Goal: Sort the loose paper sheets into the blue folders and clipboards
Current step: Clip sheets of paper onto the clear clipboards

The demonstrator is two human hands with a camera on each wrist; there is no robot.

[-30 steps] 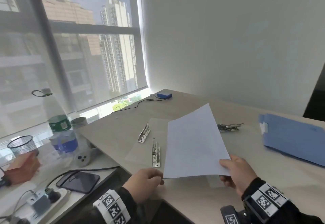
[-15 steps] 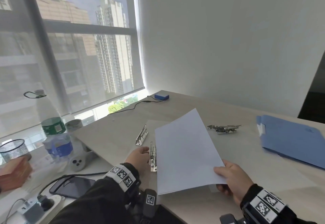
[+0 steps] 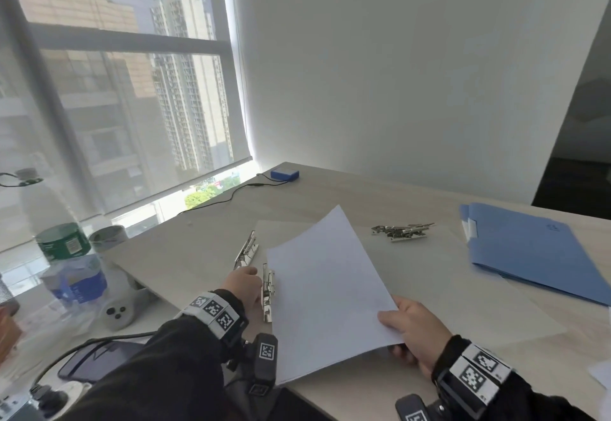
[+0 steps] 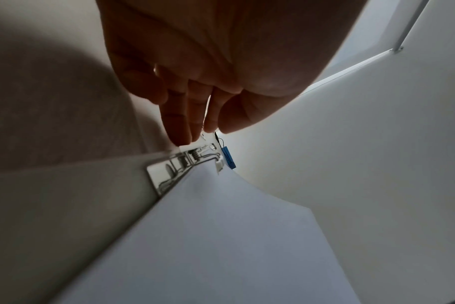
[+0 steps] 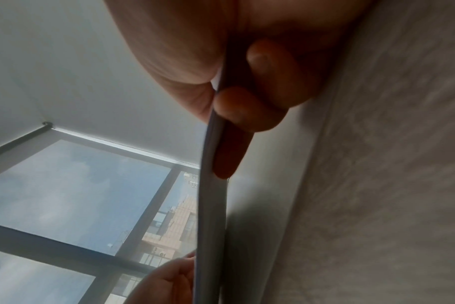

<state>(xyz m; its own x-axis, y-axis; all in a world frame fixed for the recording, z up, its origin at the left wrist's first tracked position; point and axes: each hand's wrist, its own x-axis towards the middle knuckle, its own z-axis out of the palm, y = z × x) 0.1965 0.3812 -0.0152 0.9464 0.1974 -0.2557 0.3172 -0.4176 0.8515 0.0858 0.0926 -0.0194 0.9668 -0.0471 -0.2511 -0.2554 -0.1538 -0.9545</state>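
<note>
right hand (image 3: 415, 333) pinches the paper sheet (image 3: 322, 291) by its near corner — long axis runs away from the person, raised over the table (image 3: 380, 199) | left hand (image 3: 244, 286), fingers straight, seemingly touching the clipboard clip (image 3: 267, 291) | blue folder (image 3: 535, 252) closed, far right; contents hidden

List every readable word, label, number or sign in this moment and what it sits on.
No text is readable.
Green bottle label: print too small.
Blue bottle label: blurred.
Blue folder: small mark near its far corner, illegible.
Paper sheet: blank on the side that shows.
Wrist bands: square code markers only, no words.
</note>
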